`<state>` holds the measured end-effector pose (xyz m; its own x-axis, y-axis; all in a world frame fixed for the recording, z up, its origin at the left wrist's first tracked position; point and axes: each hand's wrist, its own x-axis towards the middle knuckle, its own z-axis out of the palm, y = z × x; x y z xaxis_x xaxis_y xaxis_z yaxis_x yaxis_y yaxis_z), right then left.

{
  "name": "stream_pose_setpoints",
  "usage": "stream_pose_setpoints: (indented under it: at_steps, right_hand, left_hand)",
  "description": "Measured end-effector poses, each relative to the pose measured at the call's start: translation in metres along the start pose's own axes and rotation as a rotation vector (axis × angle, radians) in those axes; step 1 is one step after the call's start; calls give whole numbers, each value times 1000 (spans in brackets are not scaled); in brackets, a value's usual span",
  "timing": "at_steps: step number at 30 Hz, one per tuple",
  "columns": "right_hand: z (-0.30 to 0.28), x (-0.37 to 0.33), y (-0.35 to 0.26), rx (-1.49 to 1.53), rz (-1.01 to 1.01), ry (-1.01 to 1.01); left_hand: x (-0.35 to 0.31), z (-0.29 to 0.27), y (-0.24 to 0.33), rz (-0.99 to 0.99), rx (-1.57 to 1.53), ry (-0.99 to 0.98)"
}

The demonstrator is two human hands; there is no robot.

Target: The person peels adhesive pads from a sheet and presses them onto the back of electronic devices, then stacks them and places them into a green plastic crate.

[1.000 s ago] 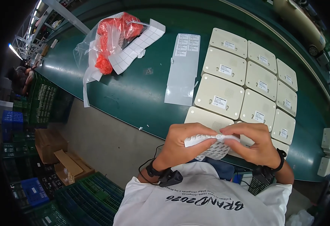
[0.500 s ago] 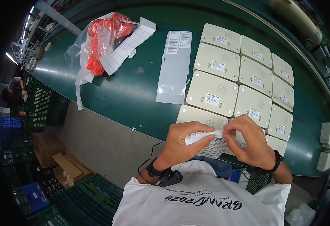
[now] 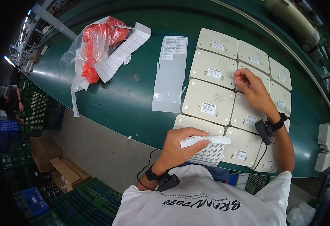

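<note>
My left hand (image 3: 176, 150) is closed on a bent sheet of round adhesive pads (image 3: 221, 140); its printed backing hangs below the fingers. The sheet is above the nearest row of cream plastic housings (image 3: 225, 98), which lie in rows with white labels, small round vents and keyhole slots. Over the middle column, my right hand (image 3: 252, 87) has its fingers curled in a pinch, close to the far part of the rows. Anything between those fingertips is too small to make out. White round dots show at corners of several housings.
A label sheet (image 3: 167, 84), partly used, lies on the green table (image 3: 134, 101) left of the housings. Further left are a clear bag with red plastic (image 3: 93, 49) and a white gridded sheet (image 3: 129, 51). Crates (image 3: 86, 199) and cartons (image 3: 46, 152) stand below; another person works far left.
My right hand has left the pad sheet and moved up and away over the middle column of housings. The left hand keeps the sheet, now held a little lower. The view has shifted slightly.
</note>
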<state>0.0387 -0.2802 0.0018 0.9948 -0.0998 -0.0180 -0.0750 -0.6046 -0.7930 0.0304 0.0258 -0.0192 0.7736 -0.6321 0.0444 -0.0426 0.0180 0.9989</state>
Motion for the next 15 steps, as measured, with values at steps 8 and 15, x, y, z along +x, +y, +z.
stream_pose_setpoints:
  at_steps: [8, 15]
  right_hand:
    - [9, 6, 6, -34, 7, -25]
    - [11, 4, 2, -189, -129, 24]
  left_hand:
    - [0, 0, -4, 31, 2, -7]
    - [1, -2, -4, 43, 18, -54]
